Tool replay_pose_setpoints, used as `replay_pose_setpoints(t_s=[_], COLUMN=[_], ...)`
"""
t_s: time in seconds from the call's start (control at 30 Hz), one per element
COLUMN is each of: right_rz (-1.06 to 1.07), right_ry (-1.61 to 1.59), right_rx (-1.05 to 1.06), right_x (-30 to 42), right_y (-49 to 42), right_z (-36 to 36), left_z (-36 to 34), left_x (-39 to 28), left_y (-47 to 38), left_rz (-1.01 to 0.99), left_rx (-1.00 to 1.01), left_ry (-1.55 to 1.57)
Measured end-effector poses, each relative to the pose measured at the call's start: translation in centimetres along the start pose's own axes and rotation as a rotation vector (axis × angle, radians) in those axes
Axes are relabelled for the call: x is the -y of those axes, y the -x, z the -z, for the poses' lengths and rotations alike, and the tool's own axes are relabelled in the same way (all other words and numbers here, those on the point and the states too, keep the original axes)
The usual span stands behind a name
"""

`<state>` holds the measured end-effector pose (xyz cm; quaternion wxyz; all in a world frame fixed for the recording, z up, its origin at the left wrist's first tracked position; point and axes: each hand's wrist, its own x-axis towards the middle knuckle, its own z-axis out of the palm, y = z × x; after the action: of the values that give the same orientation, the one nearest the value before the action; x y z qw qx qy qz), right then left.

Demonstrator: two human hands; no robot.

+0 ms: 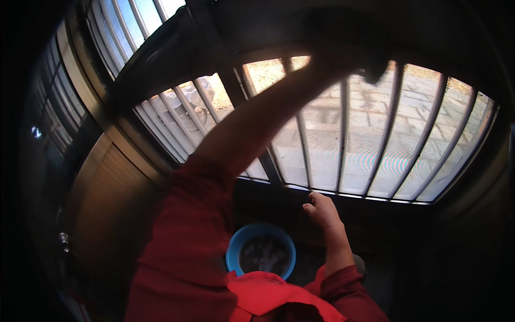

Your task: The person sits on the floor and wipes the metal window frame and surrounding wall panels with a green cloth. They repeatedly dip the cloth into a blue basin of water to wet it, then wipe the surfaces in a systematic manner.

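My left arm, in a pushed-up dark red sleeve, reaches up and across a barred window with mesh (366, 133). At its end my left hand (342, 48) is a dark, blurred shape near the window's upper edge. A dark shape (375, 70) hangs beside it against the bright pane; whether it is a cloth or part of the hand cannot be told. Lower down, near the window's bottom edge, is my right hand (322, 207), its fingers bent and a little apart, with nothing visible in them. Below and left of it stands a blue basin (291, 257) holding dark liquid with pale patches or reflections.
On the left are a wooden panel (114, 177) and a metal knob or handle (64, 241). Another barred window section (124, 28) is at the upper left. Outside, paving and a wheeled thing show through the bars. The surroundings of the basin are very dark.
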<state>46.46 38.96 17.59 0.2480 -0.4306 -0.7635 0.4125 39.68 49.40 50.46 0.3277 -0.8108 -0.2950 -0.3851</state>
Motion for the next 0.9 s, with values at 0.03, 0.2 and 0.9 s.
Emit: replay_pose_setpoints(t_s=[0.03,0.2,0.9], right_rz=[-0.012,-0.023,-0.064], right_ry=[-0.003,0.016,0.055], right_rx=[0.002,-0.033,0.054], right_x=[-0.1,-0.5,-0.5], right_y=[-0.1,-0.8,-0.7], right_z=[0.1,-0.2,-1.3], left_z=[-1.7,-3.2,2.7], left_x=[-1.4,-0.9,6.8], left_y=[-1.6,-0.1,21.8], left_rz=[-0.228,-0.176,0.449], left_rx=[-0.352,-0.377,-0.166], left_ry=[-0.313,-0.230,1.825])
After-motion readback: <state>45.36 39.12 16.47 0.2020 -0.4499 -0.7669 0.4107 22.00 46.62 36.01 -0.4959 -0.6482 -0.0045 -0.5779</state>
